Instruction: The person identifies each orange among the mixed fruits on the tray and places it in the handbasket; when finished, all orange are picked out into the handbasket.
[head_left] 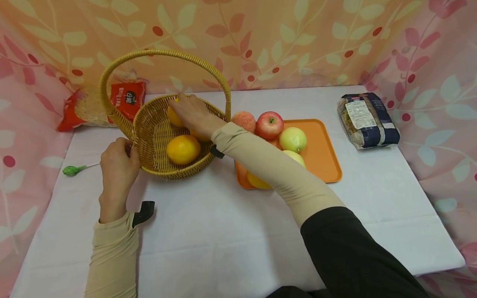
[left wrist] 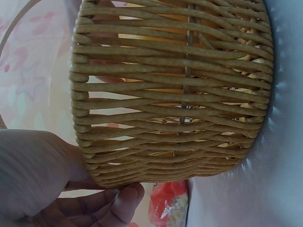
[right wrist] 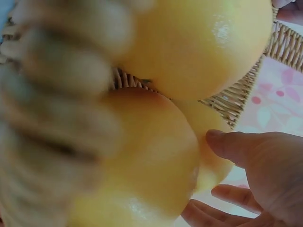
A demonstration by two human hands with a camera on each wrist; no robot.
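Note:
A wicker basket (head_left: 158,167) with a tall hoop handle stands tilted slightly forward on the white table. At its left side my left hand (head_left: 120,163) pinches the rim, thumb and fingers at the woven edge in the left wrist view. Reaching over the basket's right side, my right hand (head_left: 195,111) holds a yellow-orange orange (head_left: 174,117) at the far inner wall, the thumb on it in the right wrist view. Another orange (head_left: 183,149) lies at the front inside, and a third (head_left: 200,135) is partly hidden under my right wrist.
Right of the basket, an orange tray (head_left: 322,155) bears a red apple (head_left: 270,125), a pale green fruit (head_left: 292,139) and others partly behind my sleeve. A peach (head_left: 244,121) sits by its corner. Packaged food bags (head_left: 367,120) and a green-wrapped lollipop (head_left: 73,170) lie at the sides.

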